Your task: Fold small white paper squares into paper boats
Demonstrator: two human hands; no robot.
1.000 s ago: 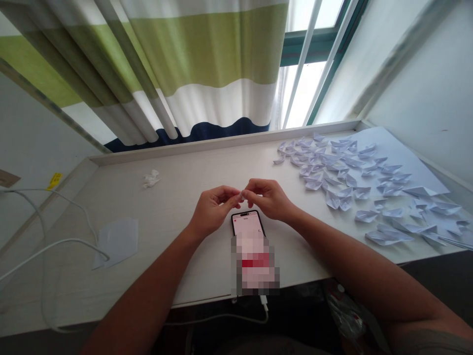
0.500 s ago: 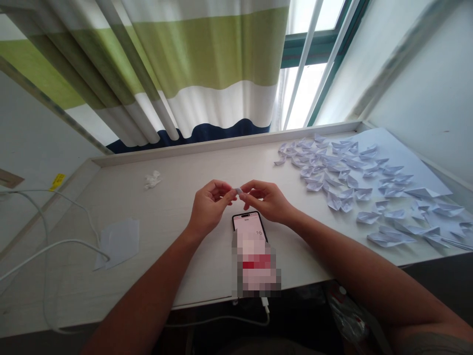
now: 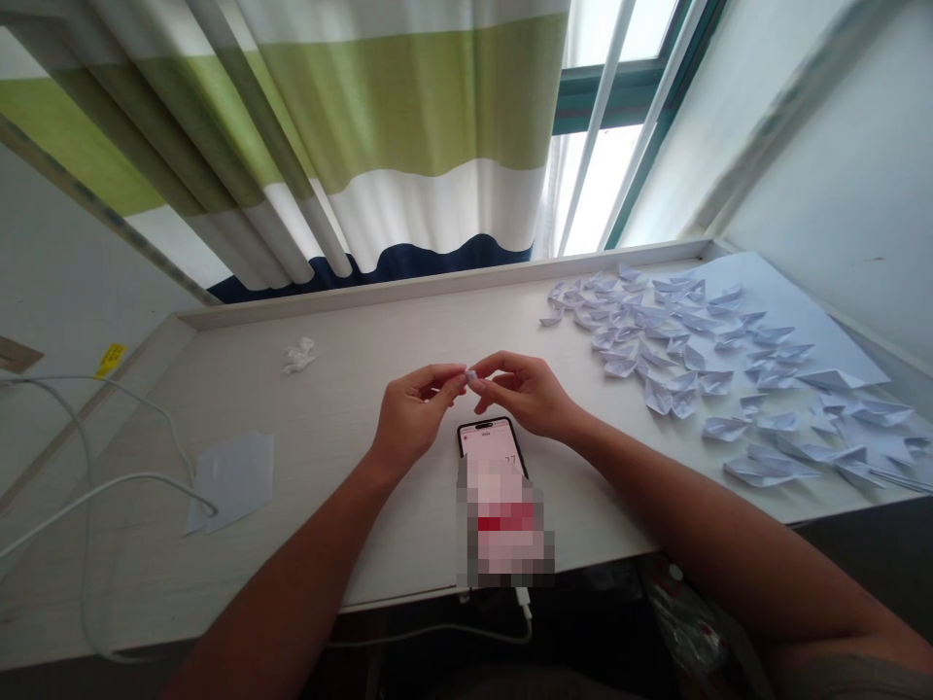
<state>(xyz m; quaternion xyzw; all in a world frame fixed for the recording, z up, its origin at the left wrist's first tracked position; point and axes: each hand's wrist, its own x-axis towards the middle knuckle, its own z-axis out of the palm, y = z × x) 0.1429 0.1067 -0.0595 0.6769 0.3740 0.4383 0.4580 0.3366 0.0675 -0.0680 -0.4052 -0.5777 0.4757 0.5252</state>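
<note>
Between my two hands is a small folded piece of white paper (image 3: 472, 374), mostly covered by my fingertips. My left hand (image 3: 417, 406) pinches it from the left with thumb and forefinger. From the other side my right hand (image 3: 526, 391) grips it the same way. Both hands hover over the middle of the desk, just beyond a phone (image 3: 496, 467) that lies screen up, partly blurred out. Many small folded paper boats (image 3: 685, 350) are spread across the right side of the desk.
White paper sheets (image 3: 237, 476) lie at the left, with a white cable (image 3: 123, 486) running over them. A crumpled tissue (image 3: 298, 356) rests farther back. A charging plug (image 3: 523, 603) hangs at the desk's front edge. Behind the desk (image 3: 350, 350) hangs a striped curtain (image 3: 408, 117).
My fingers have shifted slightly around the paper, which now shows less between them. The left fingers are straighter. The number on the phone went from one ending in 26 to 27.
</note>
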